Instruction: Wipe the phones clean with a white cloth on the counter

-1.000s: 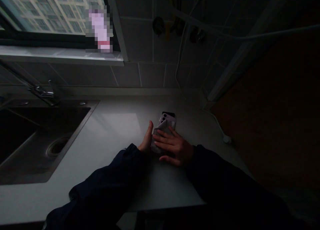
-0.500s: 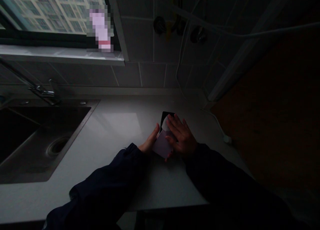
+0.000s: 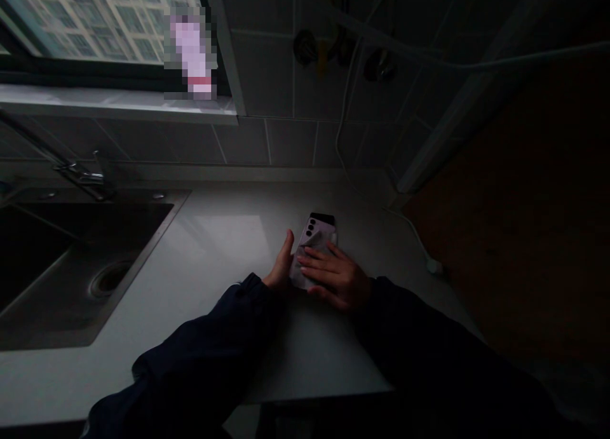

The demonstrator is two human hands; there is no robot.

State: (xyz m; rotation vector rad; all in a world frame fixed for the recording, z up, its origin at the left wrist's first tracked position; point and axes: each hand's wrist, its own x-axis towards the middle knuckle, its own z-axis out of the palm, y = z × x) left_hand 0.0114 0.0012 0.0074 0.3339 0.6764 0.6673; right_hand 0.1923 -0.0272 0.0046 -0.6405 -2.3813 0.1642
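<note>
A lavender smartphone [image 3: 318,227] is back side up above the counter, three dark camera lenses at its upper left. From beneath its top edge sticks out a flat black item [image 3: 323,218], mostly covered. My left hand [image 3: 281,266] is at the phone's left side, thumb raised along the edge, other fingers hidden. Lying over the phone's back, my right hand [image 3: 336,275] presses a thin pale wipe [image 3: 320,241] against it, fingers nearly straight. The wipe is creased above the fingertips, and the hand covers much of it.
A pale countertop [image 3: 229,236] runs beneath both hands. On the left are a steel sink [image 3: 47,324] and a faucet [image 3: 86,175]. A white cable [image 3: 410,223] with a plug [image 3: 433,266] trails over the right edge. A blurred pink object [image 3: 193,54] stands by the window.
My right hand has slid down the phone's back with the wipe, uncovering the camera lenses. My left thumb has shifted slightly left and up, and the phone has turned a little.
</note>
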